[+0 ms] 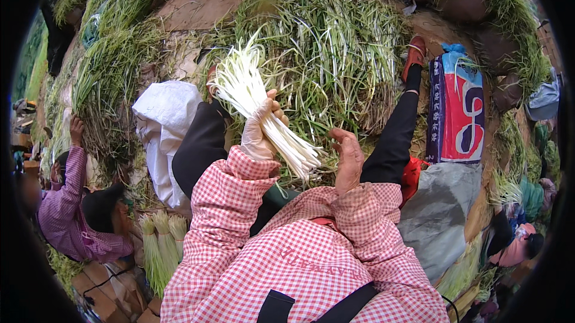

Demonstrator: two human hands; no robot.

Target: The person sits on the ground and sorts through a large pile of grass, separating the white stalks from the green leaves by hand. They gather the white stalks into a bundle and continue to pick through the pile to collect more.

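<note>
My left hand (257, 134), in a pale thin glove, is wrapped round a bunch of slender white scallion-like stalks (242, 86). The bunch slants over my lap, its pale yellow-green tips to the upper left and its even, cut-looking ends to the lower right. To the right of those ends, my right hand (347, 156) is raised, bare and empty, with its fingers apart and slightly curled. Beyond both hands, a wide heap of loose green and white stalks (326, 53) lies on the ground between my outstretched legs.
A white sack (171, 116) lies beside my left leg. To my right are a red and blue printed bag (458, 110) and grey plastic sheeting (443, 209). Tied bundles (162, 245) stand at lower left, near a person in a checked sleeve (66, 191). More greens (114, 83) are piled at left.
</note>
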